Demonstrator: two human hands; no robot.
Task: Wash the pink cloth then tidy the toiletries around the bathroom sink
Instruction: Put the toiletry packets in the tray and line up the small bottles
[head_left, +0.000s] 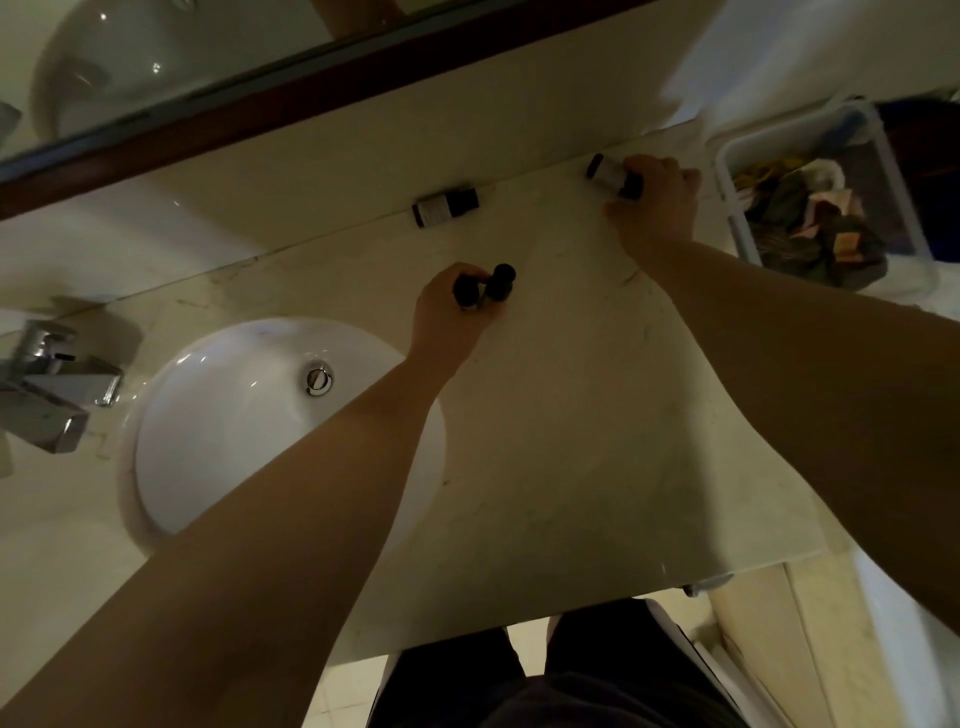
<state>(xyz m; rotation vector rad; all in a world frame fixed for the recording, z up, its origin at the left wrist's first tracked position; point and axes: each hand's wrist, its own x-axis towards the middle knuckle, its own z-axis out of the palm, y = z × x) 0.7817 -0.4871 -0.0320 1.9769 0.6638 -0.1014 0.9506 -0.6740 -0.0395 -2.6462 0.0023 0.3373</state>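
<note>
My left hand (451, 317) is closed around two small black-capped bottles (485, 286) standing upright on the cream marble counter (561, 415), just right of the white sink (234, 415). My right hand (657, 200) grips a small clear bottle with a dark cap (605, 170) at the counter's far right, close to the back wall. Another small dark bottle with a white label (444, 205) lies on its side against the back wall between my hands. No pink cloth is in view.
A chrome tap (47, 384) stands left of the sink. A white bin (810, 218) holding rubbish sits beyond the counter's right end. A dark-framed mirror (208, 67) hangs above the wall. My dark trousers (571, 675) show below the front edge.
</note>
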